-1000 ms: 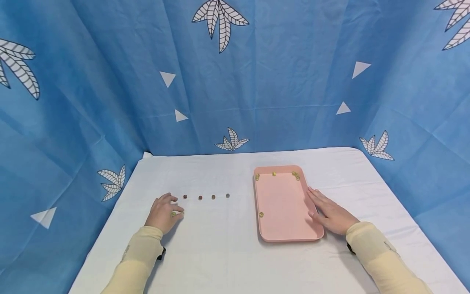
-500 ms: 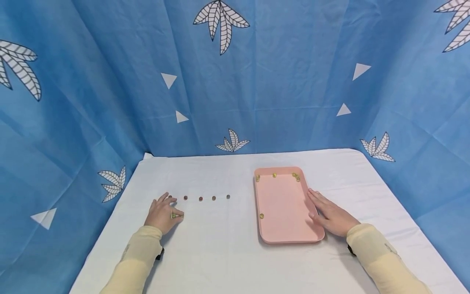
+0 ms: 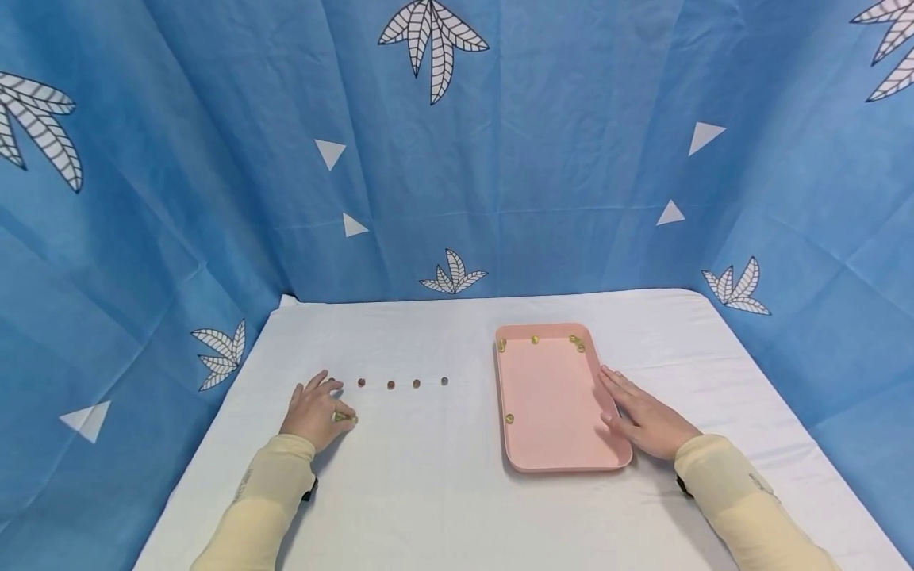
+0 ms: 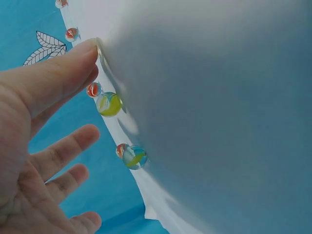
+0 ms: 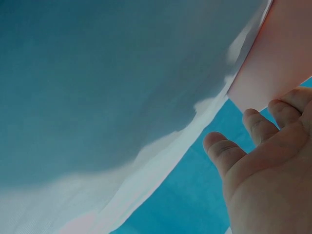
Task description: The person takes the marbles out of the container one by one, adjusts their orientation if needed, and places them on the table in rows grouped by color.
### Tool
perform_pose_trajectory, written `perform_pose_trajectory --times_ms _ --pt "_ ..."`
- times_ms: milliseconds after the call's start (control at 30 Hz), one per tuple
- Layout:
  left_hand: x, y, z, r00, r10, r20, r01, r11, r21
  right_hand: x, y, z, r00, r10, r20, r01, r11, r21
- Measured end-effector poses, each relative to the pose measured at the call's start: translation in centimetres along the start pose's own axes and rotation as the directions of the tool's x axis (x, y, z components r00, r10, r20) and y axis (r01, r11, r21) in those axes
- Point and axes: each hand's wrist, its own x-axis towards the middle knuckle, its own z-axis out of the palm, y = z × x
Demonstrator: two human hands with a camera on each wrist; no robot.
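Note:
My left hand [image 3: 316,412] is low over the white tabletop, thumb and index finger brought together around a yellow-green marble [image 3: 353,419]. The other fingers are spread. Two more glass marbles lie by this hand in the left wrist view, a yellow one [image 4: 109,104] and a blue-yellow one [image 4: 134,157]. Behind them runs a row of smaller-looking reddish marbles, one [image 4: 72,34] beyond the thumb. My right hand [image 3: 646,419] rests with extended fingers against the right rim of a pink tray [image 3: 557,396]. Several yellow-green marbles, one of them [image 3: 509,418] near the left wall, lie inside it.
The row of dark and reddish marbles, one [image 3: 390,385] near its middle, lies between the left hand and the tray. A blue patterned curtain [image 3: 571,174] surrounds the back and sides of the white-covered table [image 3: 428,507].
My left index finger and thumb have drawn closer together around the marble, and the hand has shifted slightly left, uncovering the leftmost marble of the row. The right hand and the tray stay put.

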Motion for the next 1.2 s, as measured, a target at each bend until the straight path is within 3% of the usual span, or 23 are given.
perform_pose_trajectory --times_ms 600,833,1033,1200 --pt "-0.2 0.0 -0.3 1.000 -0.015 0.005 0.015 1.000 -0.007 -0.1 0.1 0.3 1.000 -0.019 -0.008 0.019 1.000 -0.008" --pt "0.0 0.5 -2.1 0.999 0.018 -0.033 -0.020 0.998 -0.051 -0.1 0.0 0.1 1.000 -0.014 -0.008 0.014 1.000 -0.004" --pt "0.7 1.9 -4.0 0.995 0.041 -0.091 -0.053 0.989 -0.135 -0.1 0.0 0.1 1.000 -0.007 -0.004 0.007 1.000 -0.009" --pt "1.4 4.0 -4.5 0.991 0.061 -0.119 -0.083 0.978 -0.194 -0.1 0.1 0.1 1.000 -0.009 -0.007 0.009 1.000 -0.012"
